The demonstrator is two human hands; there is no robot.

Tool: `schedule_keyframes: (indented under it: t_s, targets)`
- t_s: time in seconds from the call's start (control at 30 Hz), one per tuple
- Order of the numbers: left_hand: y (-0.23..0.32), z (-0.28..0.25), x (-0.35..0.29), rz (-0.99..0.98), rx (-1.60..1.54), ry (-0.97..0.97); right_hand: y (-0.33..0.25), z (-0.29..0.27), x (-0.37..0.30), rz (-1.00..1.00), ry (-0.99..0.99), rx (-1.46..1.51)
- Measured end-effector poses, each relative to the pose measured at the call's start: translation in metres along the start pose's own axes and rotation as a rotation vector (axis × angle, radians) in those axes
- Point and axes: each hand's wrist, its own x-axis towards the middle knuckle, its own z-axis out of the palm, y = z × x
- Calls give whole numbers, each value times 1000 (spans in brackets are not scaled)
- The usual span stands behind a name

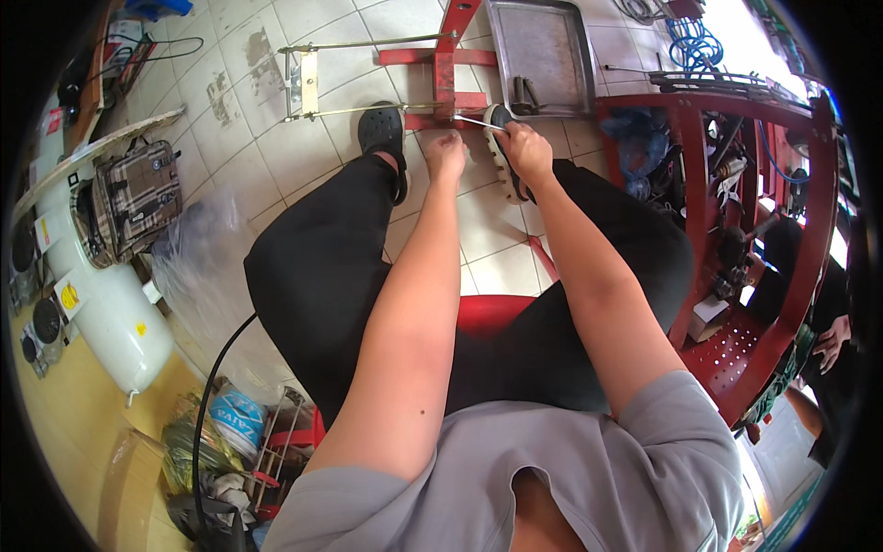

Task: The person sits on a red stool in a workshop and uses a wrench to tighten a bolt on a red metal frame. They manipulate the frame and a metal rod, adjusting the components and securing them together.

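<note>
My right hand (524, 150) is closed around a slim silver wrench (480, 122). The wrench's far end meets the red metal stand (445, 87), close to where a long metal rod (368, 109) joins it. Just below that joint is my left hand (446, 155), its fingers curled in; whatever they hold, if anything, is hidden. A second rod (368, 43) runs parallel farther off. At their left ends both rods meet a crosspiece with a cream-coloured block (309, 81).
A metal tray (501, 55) with dark cylindrical parts (525, 92) lies right of the stand. At right stands a red shelf frame (690, 175) with tools. On the left are a plaid bag (138, 202) and a white tank (120, 331). Another person's hand (833, 342) shows far right.
</note>
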Motion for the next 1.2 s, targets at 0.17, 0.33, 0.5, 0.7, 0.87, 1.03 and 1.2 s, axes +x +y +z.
schedule_keyframes:
  t_s: [0.17, 0.33, 0.5, 0.7, 0.87, 1.03, 1.2]
  targets:
    - [-13, -4, 18, -31, -15, -13, 9, 31, 6, 39, -97, 90]
    - [-23, -7, 18, -103, 48, -46, 12, 63, 12, -25, -104, 228]
    - [-54, -14, 25, -191, 121, -100, 7, 109, 6, -17, -246, 357]
    - [-53, -18, 12, -315, 180, -86, -27, 153, 0, -166, -220, 270]
    - [-67, -26, 22, -314, 147, -9, -70, 144, 25, 172, -394, 532]
    - [-18, -42, 28, 223, 74, 861, -36, 115, 6, 129, -429, 182]
    - [63, -35, 14, 906, 316, 484, 14, 29, 6, 80, -610, -106]
